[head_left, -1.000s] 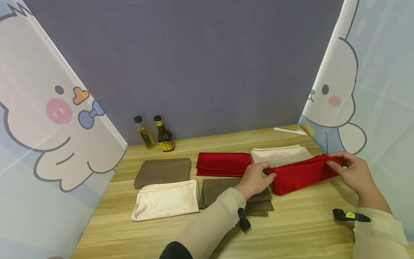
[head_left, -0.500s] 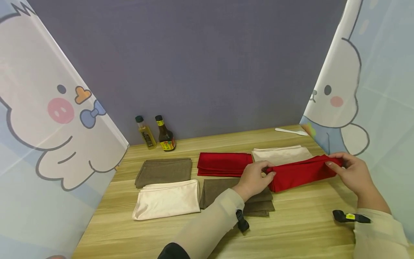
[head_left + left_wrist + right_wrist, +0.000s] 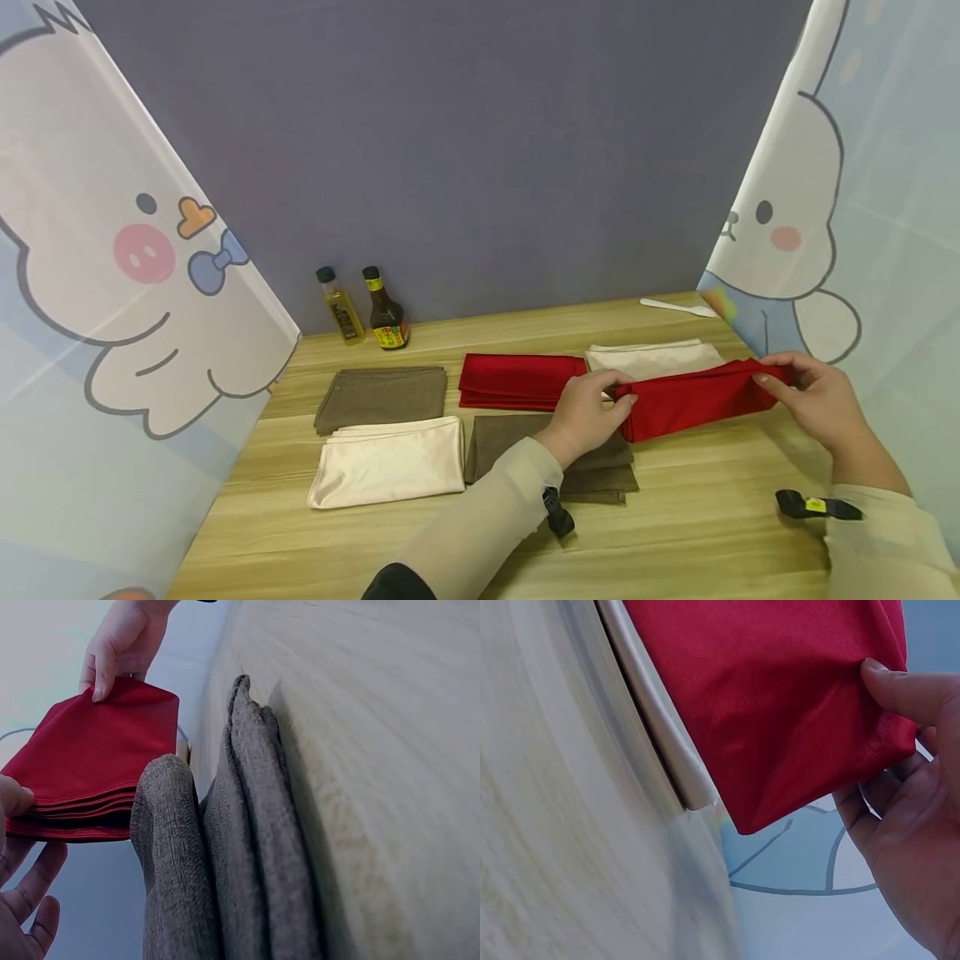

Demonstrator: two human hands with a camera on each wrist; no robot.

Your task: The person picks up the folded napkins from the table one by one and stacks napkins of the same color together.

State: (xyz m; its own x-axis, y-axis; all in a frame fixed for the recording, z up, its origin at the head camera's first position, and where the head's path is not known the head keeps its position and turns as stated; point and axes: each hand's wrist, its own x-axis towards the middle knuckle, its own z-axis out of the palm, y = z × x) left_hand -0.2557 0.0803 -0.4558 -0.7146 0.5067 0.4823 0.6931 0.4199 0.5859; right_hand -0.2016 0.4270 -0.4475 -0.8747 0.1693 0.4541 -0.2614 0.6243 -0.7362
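A folded red cloth napkin [image 3: 693,402] is stretched between both hands, held up off the table at the right. My left hand [image 3: 588,417] pinches its left end; in the left wrist view, stacked layers show at that edge of the red napkin [image 3: 97,761]. The right hand [image 3: 813,398] pinches the other end, thumb on the front face and fingers behind, as the right wrist view shows. Below my left hand lies a folded brown napkin [image 3: 498,442], partly hidden by the wrist. Behind the held cloth, a folded cream napkin [image 3: 652,358] is partly covered in the head view.
Another red napkin [image 3: 521,379] lies folded at the middle back. On the left are a brown napkin [image 3: 382,396] and a cream napkin [image 3: 390,462]. An oil bottle [image 3: 342,312] and a dark sauce bottle [image 3: 387,315] stand behind them. A white plastic utensil [image 3: 677,307] lies back right.
The red napkin's left end has shifted slightly left and up with the left hand, and its lower edge is a little higher. Both hands keep their pinch.
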